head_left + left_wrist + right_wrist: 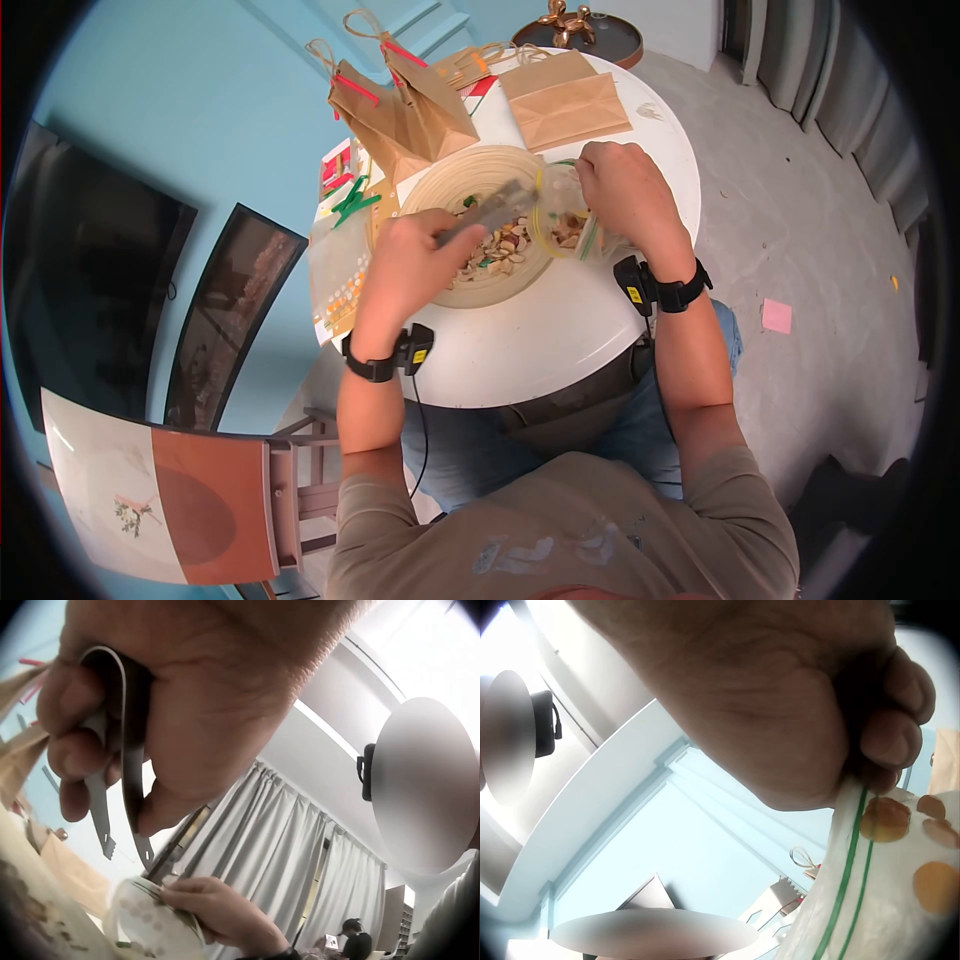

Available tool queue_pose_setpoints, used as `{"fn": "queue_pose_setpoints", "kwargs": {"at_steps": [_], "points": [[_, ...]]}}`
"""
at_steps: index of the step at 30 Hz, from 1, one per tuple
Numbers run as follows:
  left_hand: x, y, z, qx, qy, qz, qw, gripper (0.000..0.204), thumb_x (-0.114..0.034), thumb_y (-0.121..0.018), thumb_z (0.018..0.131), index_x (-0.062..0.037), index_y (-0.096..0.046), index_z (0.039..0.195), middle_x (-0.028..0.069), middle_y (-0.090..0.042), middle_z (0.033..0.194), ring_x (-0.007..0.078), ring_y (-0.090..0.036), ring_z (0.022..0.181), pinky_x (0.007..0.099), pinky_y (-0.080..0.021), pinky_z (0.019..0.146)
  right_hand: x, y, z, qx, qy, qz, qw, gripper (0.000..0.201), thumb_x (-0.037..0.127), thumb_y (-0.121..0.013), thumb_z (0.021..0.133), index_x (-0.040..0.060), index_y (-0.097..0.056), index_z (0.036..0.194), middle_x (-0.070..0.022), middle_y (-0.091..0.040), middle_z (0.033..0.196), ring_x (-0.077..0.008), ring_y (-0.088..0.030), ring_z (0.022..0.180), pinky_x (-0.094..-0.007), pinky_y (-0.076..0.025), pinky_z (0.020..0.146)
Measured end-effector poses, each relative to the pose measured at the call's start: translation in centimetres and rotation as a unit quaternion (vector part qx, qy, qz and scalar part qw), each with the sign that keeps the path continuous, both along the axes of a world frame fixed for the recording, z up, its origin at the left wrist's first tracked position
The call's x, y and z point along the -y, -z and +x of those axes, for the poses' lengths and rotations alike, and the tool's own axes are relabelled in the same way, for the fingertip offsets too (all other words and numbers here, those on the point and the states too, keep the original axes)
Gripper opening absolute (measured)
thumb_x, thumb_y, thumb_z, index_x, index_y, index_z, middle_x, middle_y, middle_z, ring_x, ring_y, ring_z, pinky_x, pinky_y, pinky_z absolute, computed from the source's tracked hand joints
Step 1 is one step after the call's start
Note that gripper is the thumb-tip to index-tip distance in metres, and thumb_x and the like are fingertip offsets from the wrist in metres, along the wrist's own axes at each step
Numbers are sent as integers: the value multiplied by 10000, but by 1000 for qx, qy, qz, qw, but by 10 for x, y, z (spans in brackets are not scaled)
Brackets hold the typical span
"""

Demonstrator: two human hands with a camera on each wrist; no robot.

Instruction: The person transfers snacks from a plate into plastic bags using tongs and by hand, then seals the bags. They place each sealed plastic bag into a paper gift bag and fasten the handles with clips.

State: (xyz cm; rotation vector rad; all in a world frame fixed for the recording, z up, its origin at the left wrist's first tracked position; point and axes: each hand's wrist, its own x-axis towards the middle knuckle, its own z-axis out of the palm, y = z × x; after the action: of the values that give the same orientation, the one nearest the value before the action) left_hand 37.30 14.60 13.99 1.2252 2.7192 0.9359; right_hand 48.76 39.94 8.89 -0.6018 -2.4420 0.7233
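My left hand (408, 262) grips metal tongs (133, 742) by the bent end, their two serrated tips apart in the left wrist view. In the head view the tongs are blurred and reach over a round cream-coloured basin (425, 192). Many small mixed dried pieces (505, 252), brown, pale and a few green, lie in that basin. With curled fingers my right hand (632, 195) pinches the top edge of a clear zip bag (900, 877) that has green zip lines and orange dots. The bag hangs over the basin's right side, its mouth spread, brownish pieces inside.
Two upright kraft paper bags (400, 110) with red strips stand behind the basin. Flat kraft bags (565, 100) lie at the back of the white round table (560, 345). Green clips (352, 200) and a dotted clear bag (345, 285) are at the left.
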Motion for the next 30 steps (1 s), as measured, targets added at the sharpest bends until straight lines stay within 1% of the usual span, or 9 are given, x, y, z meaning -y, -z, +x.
{"fn": "queue_pose_setpoints", "kwargs": {"at_steps": [3, 6, 10, 12, 13, 19, 22, 25, 30], "points": [[24, 6, -27, -13, -68, -23, 997, 409, -350, -864, 964, 53, -818, 914, 175, -640, 606, 246, -599, 525, 396, -477, 562, -1, -6, 4, 11, 9, -7, 1000, 264, 114, -628, 1027, -87, -769, 930, -329, -748, 912, -495, -758, 867, -554, -599, 855], [33, 30, -32, -23, -59, -41, 997, 416, -355, -857, 968, 50, -804, 887, 211, -671, 643, 312, -660, 549, 428, -516, 579, -2, -6, 5, 11, 7, -5, 1000, 258, 115, -628, 1028, -84, -770, 947, -325, -751, 921, -496, -757, 869, -554, -598, 854], [15, 63, -10, -88, -10, -89, 992, 394, -349, -877, 955, 37, -799, 939, 205, -727, 708, 314, -703, 613, 422, -545, 626, -3, -6, 7, 7, 7, -15, 1000, 255, 119, -628, 1033, -77, -773, 957, -322, -751, 923, -496, -756, 869, -552, -598, 855], [3, 76, -1, -154, 32, -95, 983, 388, -355, -872, 947, 19, -772, 921, 249, -721, 738, 444, -724, 697, 504, -579, 676, -2, -7, 8, 0, 17, -8, 1000, 256, 125, -632, 1036, -71, -775, 956, -321, -750, 918, -497, -754, 867, -549, -598, 856], [-1, 83, -2, -164, 26, -80, 983, 383, -351, -867, 944, 12, -751, 906, 251, -721, 748, 468, -735, 745, 526, -593, 701, -3, -6, 7, 1, 16, -7, 1000, 256, 125, -632, 1036, -71, -775, 956, -321, -750, 918, -497, -754, 867, -549, -598, 856], [12, 86, -27, -242, -23, -91, 966, 376, -339, -849, 967, 16, -749, 893, 268, -730, 776, 478, -743, 772, 534, -591, 706, -3, -6, 5, 15, 7, -25, 1000, 263, 134, -640, 1041, -72, -778, 952, -319, -751, 914, -492, -755, 870, -546, -597, 857], [19, 83, -38, -215, -25, -132, 967, 359, -332, -823, 985, 16, -763, 921, 269, -758, 817, 473, -753, 759, 548, -616, 736, -3, -6, 3, 22, 6, -29, 999, 265, 138, -647, 1042, -70, -781, 949, -316, -754, 912, -488, -757, 868, -547, -598, 855], [19, 87, -42, -211, -21, -116, 970, 374, -316, -841, 983, 18, -745, 845, 295, -718, 773, 489, -735, 774, 544, -586, 706, -3, -4, 4, 21, 4, -26, 999, 262, 140, -655, 1042, -69, -780, 942, -317, -755, 911, -486, -759, 863, -550, -598, 850], [18, 93, -46, -214, -8, -100, 972, 327, -274, -818, 997, 16, -768, 852, 273, -723, 750, 484, -737, 750, 551, -594, 705, -4, -3, 4, 10, 12, -7, 1000, 260, 135, -660, 1041, -75, -772, 936, -323, -752, 908, -493, -757, 859, -553, -599, 848]]}}
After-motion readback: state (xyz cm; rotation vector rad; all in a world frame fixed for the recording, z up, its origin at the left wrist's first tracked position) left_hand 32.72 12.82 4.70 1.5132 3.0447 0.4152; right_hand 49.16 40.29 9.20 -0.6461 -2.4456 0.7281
